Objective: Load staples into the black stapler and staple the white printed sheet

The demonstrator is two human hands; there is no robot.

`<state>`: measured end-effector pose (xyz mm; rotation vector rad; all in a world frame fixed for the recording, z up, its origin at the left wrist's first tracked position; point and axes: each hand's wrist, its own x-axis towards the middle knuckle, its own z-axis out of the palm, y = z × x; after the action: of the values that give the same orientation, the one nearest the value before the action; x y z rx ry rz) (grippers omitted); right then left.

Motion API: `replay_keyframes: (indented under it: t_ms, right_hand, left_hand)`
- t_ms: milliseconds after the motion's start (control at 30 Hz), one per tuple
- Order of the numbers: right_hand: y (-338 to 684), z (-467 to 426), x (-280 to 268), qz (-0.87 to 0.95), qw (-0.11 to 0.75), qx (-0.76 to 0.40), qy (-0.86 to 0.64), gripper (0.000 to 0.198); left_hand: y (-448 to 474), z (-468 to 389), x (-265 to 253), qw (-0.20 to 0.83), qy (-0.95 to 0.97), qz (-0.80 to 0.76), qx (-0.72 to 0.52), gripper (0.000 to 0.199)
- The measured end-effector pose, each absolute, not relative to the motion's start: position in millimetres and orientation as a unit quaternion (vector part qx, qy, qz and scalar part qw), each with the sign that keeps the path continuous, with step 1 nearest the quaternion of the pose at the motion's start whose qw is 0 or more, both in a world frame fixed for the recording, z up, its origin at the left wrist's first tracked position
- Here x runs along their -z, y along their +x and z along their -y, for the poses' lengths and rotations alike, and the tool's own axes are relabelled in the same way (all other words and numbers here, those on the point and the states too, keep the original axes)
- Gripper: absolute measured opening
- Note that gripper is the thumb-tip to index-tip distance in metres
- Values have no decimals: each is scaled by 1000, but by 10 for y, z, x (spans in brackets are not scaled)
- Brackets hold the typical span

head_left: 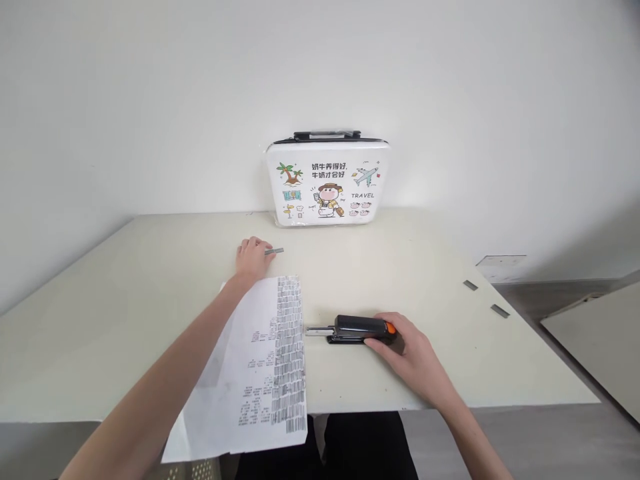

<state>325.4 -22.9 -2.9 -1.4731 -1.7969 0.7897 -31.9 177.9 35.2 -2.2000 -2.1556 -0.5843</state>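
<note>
Beyond the top of the paper, my left hand (253, 257) is closed on a small grey strip of staples (276, 251), which juts out to the right of the fingertips. My right hand (407, 353) grips the orange-tipped rear of a black stapler (361, 328) lying on the table. From the stapler's front a narrow metal magazine rail (319, 331) sticks out leftward, close to the paper's right edge. Under my left forearm lies a printed sheet of paper (260, 400), marked with dense barcode-like lines along its right side, its lower end overhanging the table's front edge.
A white cartoon-printed case (327, 180) with a black handle stands against the wall at the back of the pale table (400, 267). Two more grey staple strips, one farther back (471, 285) and one nearer (500, 311), lie near the table's right edge.
</note>
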Motion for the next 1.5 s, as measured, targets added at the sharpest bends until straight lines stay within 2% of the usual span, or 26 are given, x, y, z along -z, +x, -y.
replay_keyframes:
  t_ms: [100,300,400,467,633,1067,1500]
  right_hand:
    - [3251,231,16,690,342,-303,-561,29]
    - [3270,244,10,688,339,-303,-566,29]
    - [3277,253,5,683,336,-309,-570,29]
    - [3275,256,-2,679,335,-314,-573,30]
    - [3260,254,-15,675,340,-318,-573,31]
    - [3275,255,2,678,349,-305,-571,32]
    - [3275,238,17,682,339,-310,-569,33]
  left_hand:
    - [-384,-1736,-316,-5,-702,685,194,16]
    - [-333,-1195,-379,-75,-713,658,231,27]
    - [-126,-745,-448,-151,-754,573,284,29]
    - [40,-440,-478,-166,-791,515,284,31]
    - [310,20,-429,-90,-859,410,294,30]
    - [399,14,-323,-150,-849,444,244,25]
    - [326,-2,-338,-169,-836,457,254,23]
